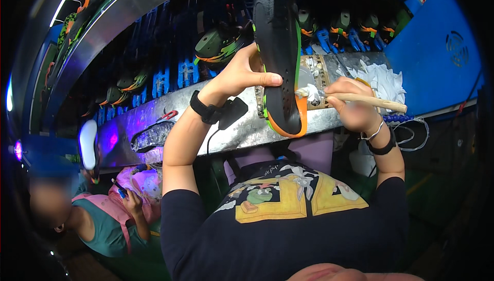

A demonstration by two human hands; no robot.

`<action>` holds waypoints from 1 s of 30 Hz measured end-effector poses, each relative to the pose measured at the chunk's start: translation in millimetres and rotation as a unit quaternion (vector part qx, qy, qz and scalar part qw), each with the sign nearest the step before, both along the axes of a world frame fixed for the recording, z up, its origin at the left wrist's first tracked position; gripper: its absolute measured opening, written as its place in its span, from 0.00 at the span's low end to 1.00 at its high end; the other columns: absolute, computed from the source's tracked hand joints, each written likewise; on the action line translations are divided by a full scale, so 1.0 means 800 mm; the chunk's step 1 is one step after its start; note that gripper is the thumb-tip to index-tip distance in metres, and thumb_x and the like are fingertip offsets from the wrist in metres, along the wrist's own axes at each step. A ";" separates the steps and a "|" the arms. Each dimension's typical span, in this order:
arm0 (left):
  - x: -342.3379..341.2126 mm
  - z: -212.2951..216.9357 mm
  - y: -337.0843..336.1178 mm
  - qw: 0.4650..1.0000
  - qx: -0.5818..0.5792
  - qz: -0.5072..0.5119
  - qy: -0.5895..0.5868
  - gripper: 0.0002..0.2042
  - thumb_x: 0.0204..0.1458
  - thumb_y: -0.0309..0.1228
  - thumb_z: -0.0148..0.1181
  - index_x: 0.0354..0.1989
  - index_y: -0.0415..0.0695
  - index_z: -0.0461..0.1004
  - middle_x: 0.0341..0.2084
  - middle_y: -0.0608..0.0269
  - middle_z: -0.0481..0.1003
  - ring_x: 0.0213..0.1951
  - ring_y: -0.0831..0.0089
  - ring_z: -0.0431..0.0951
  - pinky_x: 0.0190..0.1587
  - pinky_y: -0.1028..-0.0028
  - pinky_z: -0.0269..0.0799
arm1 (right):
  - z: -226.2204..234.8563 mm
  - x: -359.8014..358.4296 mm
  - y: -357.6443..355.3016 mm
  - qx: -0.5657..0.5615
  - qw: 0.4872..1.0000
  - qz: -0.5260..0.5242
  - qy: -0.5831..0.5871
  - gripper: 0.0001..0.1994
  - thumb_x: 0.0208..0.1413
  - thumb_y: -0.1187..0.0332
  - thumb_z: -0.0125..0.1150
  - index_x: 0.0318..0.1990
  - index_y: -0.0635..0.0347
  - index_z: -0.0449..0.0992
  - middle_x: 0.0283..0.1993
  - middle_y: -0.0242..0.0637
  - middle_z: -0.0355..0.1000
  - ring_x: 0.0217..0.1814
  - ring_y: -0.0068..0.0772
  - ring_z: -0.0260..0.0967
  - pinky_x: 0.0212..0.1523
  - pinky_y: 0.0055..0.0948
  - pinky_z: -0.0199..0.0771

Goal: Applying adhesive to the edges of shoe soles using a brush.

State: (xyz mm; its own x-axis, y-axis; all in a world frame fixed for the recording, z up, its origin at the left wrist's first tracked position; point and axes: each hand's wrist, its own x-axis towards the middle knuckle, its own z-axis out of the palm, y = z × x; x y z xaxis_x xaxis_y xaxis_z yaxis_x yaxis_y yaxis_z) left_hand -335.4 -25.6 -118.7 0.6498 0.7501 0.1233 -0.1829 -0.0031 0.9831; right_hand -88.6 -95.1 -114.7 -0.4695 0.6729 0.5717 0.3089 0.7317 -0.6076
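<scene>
L hand [237,75] grips shoe [278,49] upright | R hand [352,107] grips brush [355,98], tip prob. touching sole

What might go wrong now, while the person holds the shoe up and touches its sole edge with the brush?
1. The left hand grips the black shoe by only one side, so it may twist or slip under brush pressure.
2. The brush in the right hand has a white tip at the orange edge; it may smear onto the black sole.
3. The shoe is over the metal bench, so drips may land there.
</scene>
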 end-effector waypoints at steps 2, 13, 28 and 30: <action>0.002 -0.001 0.000 1.000 -0.003 -0.007 -0.002 0.32 0.33 0.29 0.68 0.49 0.35 0.59 0.41 0.59 0.67 0.45 0.72 0.67 0.48 0.71 0.62 | 0.001 0.001 -0.001 0.005 1.000 -0.011 0.010 0.03 0.42 0.78 0.56 0.27 0.67 0.71 0.26 0.38 0.69 0.23 0.31 0.65 0.22 0.24 0.65; 0.019 0.005 -0.009 0.998 0.024 -0.022 0.048 0.31 0.35 0.27 0.67 0.50 0.36 0.58 0.37 0.57 0.69 0.37 0.74 0.72 0.41 0.75 0.69 | 0.007 -0.005 -0.007 0.124 0.991 0.021 -0.055 0.07 0.35 0.81 0.58 0.25 0.67 0.68 0.23 0.39 0.66 0.21 0.38 0.64 0.21 0.29 0.64; 0.042 0.005 -0.027 0.993 -0.002 -0.075 0.095 0.36 0.36 0.27 0.66 0.55 0.38 0.52 0.38 0.50 0.70 0.38 0.70 0.73 0.40 0.75 0.70 | 0.023 0.020 0.024 0.266 0.957 -0.098 -0.057 0.11 0.34 0.84 0.58 0.29 0.71 0.67 0.22 0.43 0.65 0.19 0.38 0.63 0.19 0.27 0.63; 0.047 0.004 -0.027 0.993 -0.001 -0.080 0.091 0.37 0.36 0.27 0.66 0.55 0.38 0.51 0.38 0.50 0.70 0.38 0.69 0.73 0.40 0.75 0.70 | 0.022 0.022 0.030 0.292 0.949 -0.109 -0.048 0.11 0.34 0.84 0.58 0.30 0.71 0.68 0.22 0.43 0.65 0.19 0.38 0.63 0.19 0.27 0.63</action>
State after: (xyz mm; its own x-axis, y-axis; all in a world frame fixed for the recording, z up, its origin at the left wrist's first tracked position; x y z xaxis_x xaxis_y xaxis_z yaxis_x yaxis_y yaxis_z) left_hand -298.1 -47.5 -115.6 0.7714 0.6363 -0.0080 -0.0012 0.0141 0.9999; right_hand -70.7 -71.3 -97.2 -0.4244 0.3408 0.8389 0.5250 0.8475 -0.0787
